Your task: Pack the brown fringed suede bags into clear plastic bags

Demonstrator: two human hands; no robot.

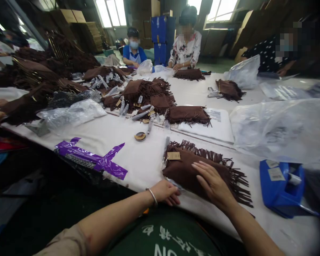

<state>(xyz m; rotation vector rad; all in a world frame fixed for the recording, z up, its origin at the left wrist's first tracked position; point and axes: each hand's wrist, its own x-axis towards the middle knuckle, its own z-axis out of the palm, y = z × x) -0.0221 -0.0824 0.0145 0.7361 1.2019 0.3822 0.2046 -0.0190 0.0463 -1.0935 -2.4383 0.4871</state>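
Observation:
A folded brown fringed garment (200,167) with a small paper tag (173,155) lies on the white table (138,156) in front of me. My right hand (212,183) rests flat on top of it, fingers stretched out and together. My left hand (165,192), with a bracelet on the wrist, sits at the garment's near left edge. Its fingers are curled at a thin clear plastic edge under the cloth; what they grip is hard to make out.
A blue tape dispenser (281,186) stands to the right. Purple tape strips (93,160) lie at the left table edge. Clear plastic bags (280,128), more brown fringed pieces (188,114) and small tags cover the table. Three people sit at the far end.

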